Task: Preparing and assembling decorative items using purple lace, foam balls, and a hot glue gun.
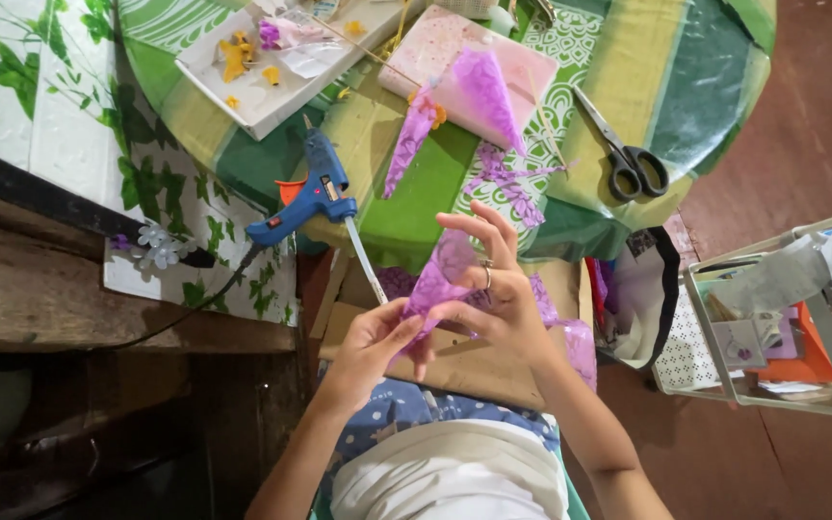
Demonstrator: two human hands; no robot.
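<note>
Glue gun: I see a blue glue gun lying on the edge of the round table, to the left of my hands, with a clear glue stick poking down toward them. It is apart from both hands.

Left hand: my left hand is closed in a pinch on the lower tip of the purple cone, thumb and fingertips pressed together on the point.

Purple cone: it sits between my two hands, just below the table edge and above my lap. It looks like thin patterned mesh or wrapping sheet rolled to a cone. I judge it very light, soft and easily crushed, and likely to spring open if the overlap is let go. I would hold it at the tip and along the seam, with light pressure only.

Right hand: my right hand wraps the wider part of the cone, thumb under, fingers partly spread over the top, a ring on one finger. It presses the rolled edge rather than gripping hard.

Finished cones: two more purple cones lie on the table above, near a pink board.

Scissors: black-handled scissors lie to the right on the tablecloth, well apart from my hands.
</note>
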